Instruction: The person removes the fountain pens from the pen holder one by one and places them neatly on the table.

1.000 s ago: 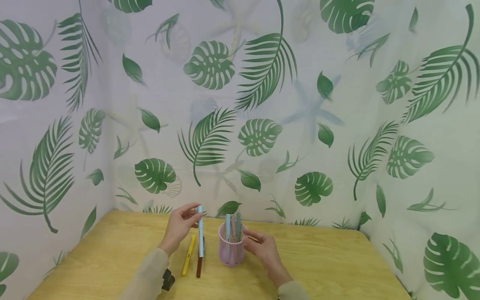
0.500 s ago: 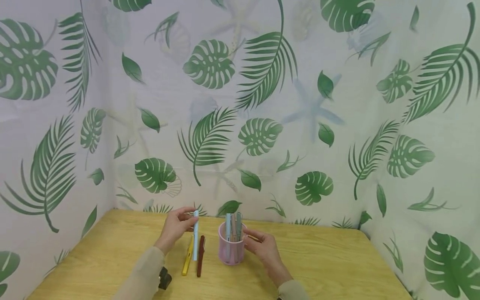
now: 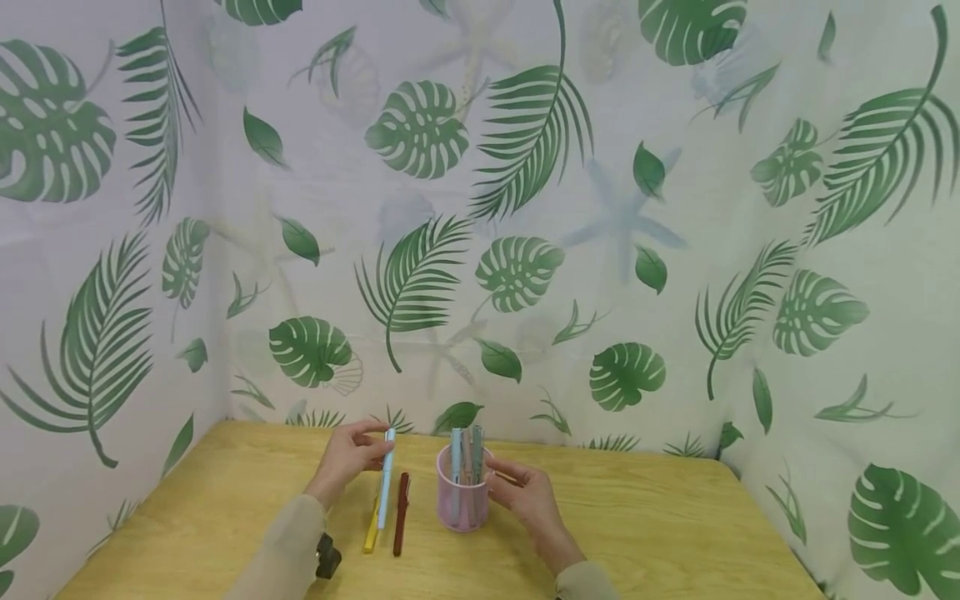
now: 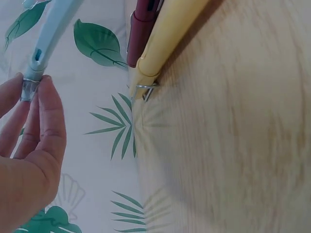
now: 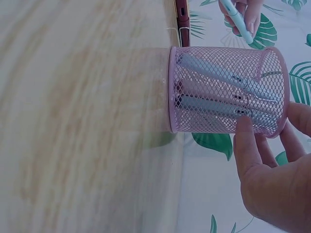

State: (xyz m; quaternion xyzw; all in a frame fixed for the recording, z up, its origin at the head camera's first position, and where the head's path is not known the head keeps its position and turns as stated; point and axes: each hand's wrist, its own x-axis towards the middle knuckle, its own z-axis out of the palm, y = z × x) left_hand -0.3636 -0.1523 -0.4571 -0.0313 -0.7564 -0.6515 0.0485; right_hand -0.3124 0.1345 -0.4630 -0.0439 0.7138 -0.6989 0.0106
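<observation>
Left hand [image 3: 347,462] pinching top end of light blue pen [image 3: 385,481], tip low beside yellow pen [image 3: 371,527] at 9 o'clock of pink mesh cup [image 3: 461,498]. Right hand [image 3: 525,493] fingers touching cup rim. Best: lower flat, parallel, no nudging neighbours.

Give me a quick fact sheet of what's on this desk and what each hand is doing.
Surface: wooden table
Left hand: pinches the top end of a light blue pen, held tilted above the table
Right hand: fingers on the side of a pink mesh cup
In the cup: three pens
Lying on the table: yellow pen, dark red pen
Backdrop: leaf-print curtain
</observation>
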